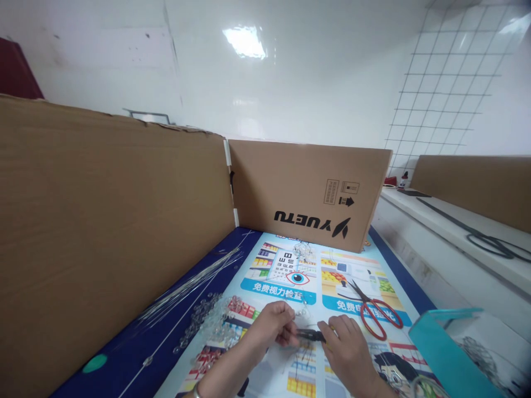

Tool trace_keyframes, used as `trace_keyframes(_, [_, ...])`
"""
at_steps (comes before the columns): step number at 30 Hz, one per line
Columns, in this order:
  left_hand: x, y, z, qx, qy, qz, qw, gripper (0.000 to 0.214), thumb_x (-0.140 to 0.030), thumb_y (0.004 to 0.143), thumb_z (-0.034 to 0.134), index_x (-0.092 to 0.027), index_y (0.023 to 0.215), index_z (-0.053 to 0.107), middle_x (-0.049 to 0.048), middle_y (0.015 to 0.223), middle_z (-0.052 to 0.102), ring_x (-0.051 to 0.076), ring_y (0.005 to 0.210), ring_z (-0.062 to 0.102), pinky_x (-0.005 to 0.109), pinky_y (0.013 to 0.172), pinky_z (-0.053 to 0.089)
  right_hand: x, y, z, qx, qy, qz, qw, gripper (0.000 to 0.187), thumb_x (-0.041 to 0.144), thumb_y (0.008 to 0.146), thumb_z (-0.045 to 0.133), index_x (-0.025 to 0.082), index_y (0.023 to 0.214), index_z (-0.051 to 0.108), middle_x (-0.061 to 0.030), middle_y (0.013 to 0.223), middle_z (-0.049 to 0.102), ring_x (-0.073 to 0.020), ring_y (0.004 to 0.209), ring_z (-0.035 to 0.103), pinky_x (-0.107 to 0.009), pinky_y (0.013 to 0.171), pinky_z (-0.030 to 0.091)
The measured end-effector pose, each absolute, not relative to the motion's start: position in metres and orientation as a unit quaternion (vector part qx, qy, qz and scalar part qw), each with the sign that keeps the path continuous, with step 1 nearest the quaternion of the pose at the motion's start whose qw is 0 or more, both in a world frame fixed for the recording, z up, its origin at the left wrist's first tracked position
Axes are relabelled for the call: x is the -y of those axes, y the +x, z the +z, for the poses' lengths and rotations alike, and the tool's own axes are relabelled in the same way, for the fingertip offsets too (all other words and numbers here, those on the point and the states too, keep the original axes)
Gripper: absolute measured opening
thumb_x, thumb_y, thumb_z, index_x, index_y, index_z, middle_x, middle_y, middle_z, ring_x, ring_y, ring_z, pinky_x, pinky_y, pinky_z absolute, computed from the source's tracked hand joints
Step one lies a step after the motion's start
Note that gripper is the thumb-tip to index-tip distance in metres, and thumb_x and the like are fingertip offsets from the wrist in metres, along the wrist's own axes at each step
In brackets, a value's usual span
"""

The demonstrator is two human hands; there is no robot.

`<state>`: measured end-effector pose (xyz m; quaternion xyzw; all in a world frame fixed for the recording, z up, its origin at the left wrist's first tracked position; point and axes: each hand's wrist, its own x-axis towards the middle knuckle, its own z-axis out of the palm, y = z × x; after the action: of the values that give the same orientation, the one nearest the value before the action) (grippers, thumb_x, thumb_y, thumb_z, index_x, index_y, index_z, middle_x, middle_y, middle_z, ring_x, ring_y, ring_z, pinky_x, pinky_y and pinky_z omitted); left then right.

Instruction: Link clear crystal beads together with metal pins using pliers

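Observation:
My left hand [271, 326] is closed in a pinch on something small near the tip of a pair of dark pliers [310, 334]; what it holds is too small to name. My right hand [347, 345] is wrapped round the pliers' handles. Both hands hover low over a printed poster mat [286, 287] on the table. A heap of clear beads [211, 323] lies just left of my left hand. Red-handled scissors [375, 315] lie on the mat just right of my right hand.
A bundle of thin metal wires [194, 282] lies along the left by a tall cardboard wall [103, 232]. A cardboard box marked YUETU [307, 193] stands at the back. A small bead cluster [302, 251] sits before it. A teal box [448, 348] stands at the right.

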<state>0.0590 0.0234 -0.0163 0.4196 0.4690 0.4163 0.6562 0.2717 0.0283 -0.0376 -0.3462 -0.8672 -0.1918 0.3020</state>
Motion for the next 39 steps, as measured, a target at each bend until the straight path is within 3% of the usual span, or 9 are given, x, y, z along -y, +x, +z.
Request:
trace_keyframes(11, [-0.0208, 0.0607, -0.0140, -0.471, 0.411, 0.409, 0.665, 0.033, -0.048, 0.068, 0.057, -0.018, 0.074, 0.046, -0.0021, 0.057, 0.060, 0.016, 0.049, 0.064, 0.017, 0.039, 0.029, -0.0259, 0.2696, -0.0309, 0.867, -0.333, -0.213, 0.304, 0.021, 0.014, 0.083, 0.044, 0.020, 0.096, 0.060, -0.0045, 0.072, 0.050, -0.0178, 0.070, 0.048, -0.032, 0.065, 0.037])
trace_keyframes(31, [-0.0211, 0.0621, -0.0147, -0.467, 0.419, 0.406, 0.665, 0.021, -0.037, 0.072, 0.053, -0.017, 0.072, 0.047, -0.0025, 0.054, 0.058, 0.015, 0.044, 0.062, 0.017, 0.037, 0.027, -0.0234, 0.2697, -0.0290, 0.870, -0.344, -0.220, 0.275, 0.020, 0.013, 0.083, 0.046, 0.021, 0.093, 0.060, -0.0034, 0.070, 0.048, -0.0170, 0.067, 0.043, -0.032, 0.063, 0.032])
trace_keyframes(39, [-0.0215, 0.0633, -0.0161, -0.462, 0.490, 0.404, 0.619, 0.018, -0.035, 0.078, 0.047, -0.018, 0.073, 0.045, -0.0019, 0.057, 0.059, 0.014, 0.046, 0.062, 0.017, 0.039, 0.031, -0.0263, 0.2707, -0.0369, 0.877, -0.349, -0.192, 0.268, 0.013, 0.016, 0.081, 0.048, 0.021, 0.086, 0.059, -0.0025, 0.070, 0.047, -0.0167, 0.068, 0.042, -0.031, 0.064, 0.031])
